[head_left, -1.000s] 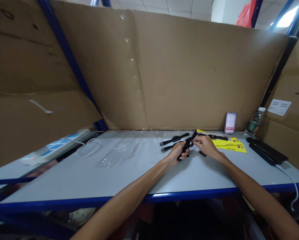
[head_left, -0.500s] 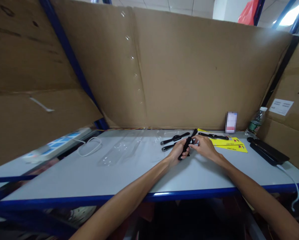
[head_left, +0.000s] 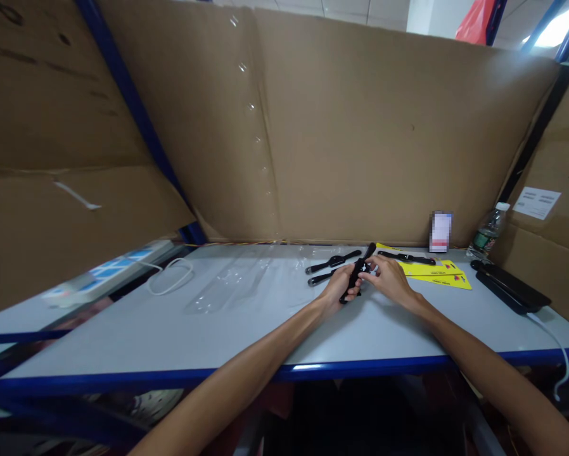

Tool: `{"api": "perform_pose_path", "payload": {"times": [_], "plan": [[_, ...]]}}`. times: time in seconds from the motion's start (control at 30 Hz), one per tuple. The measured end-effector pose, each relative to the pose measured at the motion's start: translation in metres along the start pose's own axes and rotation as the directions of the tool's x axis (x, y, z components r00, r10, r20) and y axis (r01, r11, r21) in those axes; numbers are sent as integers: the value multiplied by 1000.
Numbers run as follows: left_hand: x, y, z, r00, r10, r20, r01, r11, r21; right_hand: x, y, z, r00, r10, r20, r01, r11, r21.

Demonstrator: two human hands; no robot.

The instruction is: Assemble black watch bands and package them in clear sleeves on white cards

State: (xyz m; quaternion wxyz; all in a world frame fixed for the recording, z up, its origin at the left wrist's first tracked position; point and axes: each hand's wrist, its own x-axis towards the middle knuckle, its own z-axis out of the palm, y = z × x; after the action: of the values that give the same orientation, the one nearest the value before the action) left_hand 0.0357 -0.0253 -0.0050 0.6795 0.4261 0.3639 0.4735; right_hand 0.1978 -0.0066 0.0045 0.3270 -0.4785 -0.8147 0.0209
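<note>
My left hand is wrapped round a black watch-like band, which slants up to the right above the table. The fingers of my right hand are bent against the middle of that band, by a small light spot; whether they grip anything small is hidden. Beside my left hand lie two similar black bands, one farther back and one nearer, partly covered. Behind my right hand another black band rests across yellow cards.
A phone stands upright at the back. At the right are a plastic bottle and a black case with a white cable. Clear plastic packaging, a white cable loop and a power strip are at the left.
</note>
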Motion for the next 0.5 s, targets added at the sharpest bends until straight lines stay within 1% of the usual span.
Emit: {"api": "perform_pose_path", "payload": {"times": [0.07,0.13,0.2,0.27,0.3,0.37,0.43,0.5], "plan": [[0,0,-1,1000,-11,9,11,1000,-13,1,1,-1,1000,-1,2,1,1000,27],[1,1,-1,1000,-28,5,28,999,-39,5,5,-3,1000,8,-9,-7,994,109],[1,2,-1,999,-32,-10,32,997,-65,10,13,-8,998,66,-26,-57,969,241],[1,4,-1,1000,-25,-15,24,996,-82,16,22,-12,986,165,15,-159,913,375],[1,4,-1,1000,-25,-12,24,996,-86,18,26,-13,975,210,71,-220,877,428],[1,4,0,1000,-23,-5,23,996,-86,20,32,-15,937,262,230,-345,795,499],[0,4,0,1000,-15,2,15,997,-79,19,34,-13,882,261,393,-450,717,533],[0,4,0,1000,-3,7,3,997,-78,16,33,-10,840,223,495,-506,653,564]]}}
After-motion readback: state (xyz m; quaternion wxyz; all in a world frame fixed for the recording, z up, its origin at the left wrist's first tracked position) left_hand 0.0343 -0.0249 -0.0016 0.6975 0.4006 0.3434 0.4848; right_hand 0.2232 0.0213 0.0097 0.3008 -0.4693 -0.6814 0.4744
